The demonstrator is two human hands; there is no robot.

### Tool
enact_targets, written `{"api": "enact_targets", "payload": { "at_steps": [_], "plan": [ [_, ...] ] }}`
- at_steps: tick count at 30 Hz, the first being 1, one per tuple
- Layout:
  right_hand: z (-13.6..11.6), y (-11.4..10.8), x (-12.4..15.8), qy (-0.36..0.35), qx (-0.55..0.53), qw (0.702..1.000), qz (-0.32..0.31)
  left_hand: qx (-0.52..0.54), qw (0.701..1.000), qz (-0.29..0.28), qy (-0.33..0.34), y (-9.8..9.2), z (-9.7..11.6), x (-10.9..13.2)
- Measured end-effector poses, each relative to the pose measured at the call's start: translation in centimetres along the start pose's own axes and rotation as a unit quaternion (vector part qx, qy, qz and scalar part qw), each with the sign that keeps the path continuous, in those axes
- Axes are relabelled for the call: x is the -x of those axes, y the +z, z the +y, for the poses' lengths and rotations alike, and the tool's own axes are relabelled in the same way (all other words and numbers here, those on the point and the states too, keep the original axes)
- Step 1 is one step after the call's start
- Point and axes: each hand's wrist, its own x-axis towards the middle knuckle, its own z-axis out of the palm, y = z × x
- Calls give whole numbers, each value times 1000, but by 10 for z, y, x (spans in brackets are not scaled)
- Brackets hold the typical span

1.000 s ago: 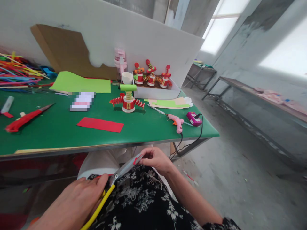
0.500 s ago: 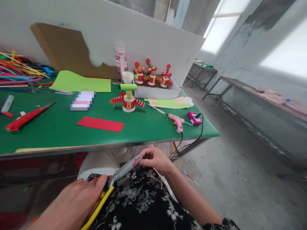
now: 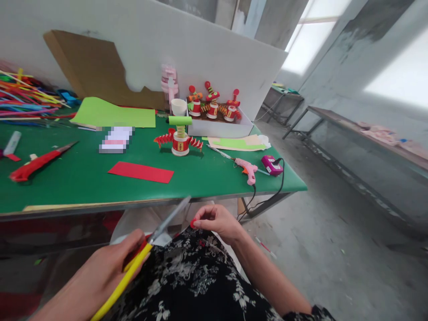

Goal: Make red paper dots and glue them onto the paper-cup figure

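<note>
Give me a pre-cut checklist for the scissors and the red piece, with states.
1. Left hand grips scissors by the yellow handle: ok.
2. Scissor blades open: ok.
3. Right hand pinches small red piece: ok.
4. Red piece between the blades: not ok, it sits beside the blade tip.
5. Right fingertips clear of the blades: ok, though close.
6. Cut line on the piece: cannot tell.

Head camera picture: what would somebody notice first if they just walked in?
Probably the yellow-handled scissors in the left hand, low in front over the lap, with the right hand pinching a tiny red piece beside the blades. Then the green table, where a red paper-cup figure with zigzag arms stands in the middle.
</note>
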Motion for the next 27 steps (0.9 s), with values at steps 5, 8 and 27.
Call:
{"api": "enact_targets", "payload": {
  "at_steps": [5,8,27],
  "plan": [
    [-6,15,-3,38,-1,999,-18,317,944,85,-27,14,22,-23],
    [-11,22,-4,47,16,998,-41,391,916,89,-25,18,37,-35],
    [-4,41,-11,2,-175,981,78,578,762,277,-93,24,69,-47]
  ]
}}
